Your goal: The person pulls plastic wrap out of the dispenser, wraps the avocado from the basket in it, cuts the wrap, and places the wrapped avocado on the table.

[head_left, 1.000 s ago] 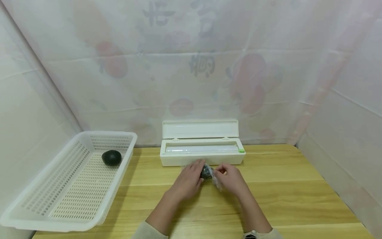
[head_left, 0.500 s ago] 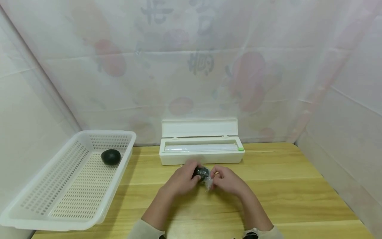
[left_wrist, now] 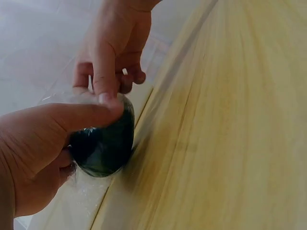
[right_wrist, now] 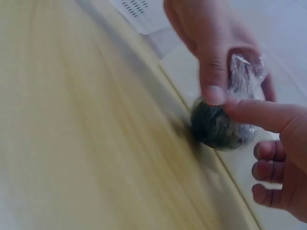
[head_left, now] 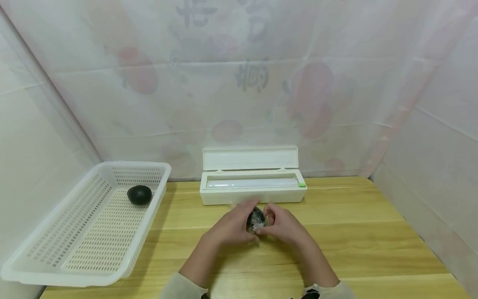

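Note:
A dark green, smooth fruit that looks like an avocado [head_left: 255,220] is partly covered in clear plastic wrap [right_wrist: 245,79]. My left hand [head_left: 233,224] grips it, thumb on the near side and fingers behind. Gathered wrap stands up between the left thumb and fingers in the right wrist view. My right hand [head_left: 285,224] has its thumb on the film, against the avocado and close to the left thumb. Several right fingers [right_wrist: 269,170] curl apart from the fruit; the right index finger is partly hidden. In the left wrist view the avocado's rounded end [left_wrist: 108,155] faces down.
Behind the hands stands an open white wrap dispenser [head_left: 254,196], its lid raised, with a film roll [head_left: 252,183] and a green slider [head_left: 301,185]. At left a white perforated basket [head_left: 127,265] holds another avocado [head_left: 139,195]. All rest on a wooden table [head_left: 366,241].
The left hand has shifted its hold on the avocado and turned it. The right hand has drawn closer, and the loose wrap end it pinched now lies against the fruit.

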Available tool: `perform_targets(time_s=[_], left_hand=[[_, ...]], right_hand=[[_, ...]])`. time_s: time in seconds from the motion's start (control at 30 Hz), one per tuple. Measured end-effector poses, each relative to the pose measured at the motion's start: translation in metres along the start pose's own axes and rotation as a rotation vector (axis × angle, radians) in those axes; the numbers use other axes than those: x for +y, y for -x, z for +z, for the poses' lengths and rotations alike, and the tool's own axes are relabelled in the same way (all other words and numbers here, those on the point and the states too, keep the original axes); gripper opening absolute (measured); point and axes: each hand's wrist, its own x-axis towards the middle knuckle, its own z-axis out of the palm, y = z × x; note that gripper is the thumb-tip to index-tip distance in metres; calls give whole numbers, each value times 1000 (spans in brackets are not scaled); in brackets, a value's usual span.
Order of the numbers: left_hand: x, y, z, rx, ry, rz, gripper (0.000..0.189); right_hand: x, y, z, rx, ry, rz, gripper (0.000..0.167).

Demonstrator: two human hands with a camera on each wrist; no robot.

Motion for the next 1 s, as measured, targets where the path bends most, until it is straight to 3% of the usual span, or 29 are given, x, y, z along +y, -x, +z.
perform_targets(time_s=[0.1,0.23,0.3,0.47,0.63,0.73,0.87,1.0], left_hand=[[3,-1,3,5,37,32,118],[7,-2,6,-11,62,64,122],[9,-1,5,-21,74,56,122],[12,2,2,-20,112,28,111],[12,1,-6,89,51,31,83],[11,2,-12,140,108,-37,55],[6,4,-14,110,266,-151,34],[0,3,-7,74,285,-206,31]], right_hand=[[1,-2,7,-19,-42,-3,61],[4,-3,13,-72,-117,-35,99],[4,-3,14,-93,-141,-26,104],[6,-2,14,-85,-149,46,95],[6,-4,12,-29,-141,134,77],[6,-5,12,-6,-130,171,67],[7,-6,13,-23,-153,200,66],[6,-5,12,-62,-173,200,72]])
